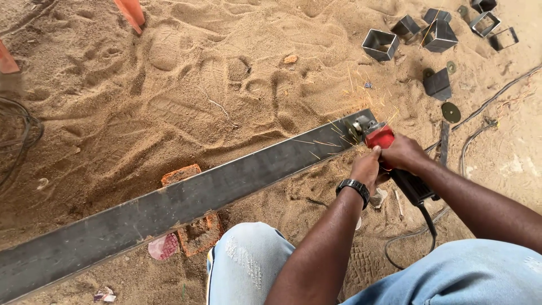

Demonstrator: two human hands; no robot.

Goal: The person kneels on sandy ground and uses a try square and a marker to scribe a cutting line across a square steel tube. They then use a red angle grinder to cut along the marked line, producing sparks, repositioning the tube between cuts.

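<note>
- Ground: loose sand marked with footprints; a long steel beam lies diagonally across it, propped on a red brick.
- Both hands clamp a red angle grinder at the beam's far end, left hand beside right hand; sparks scatter.
- Cut square tube sections and loose discs lie beyond.
- The grinding wheel is hard to make out; cables run off-frame.
</note>
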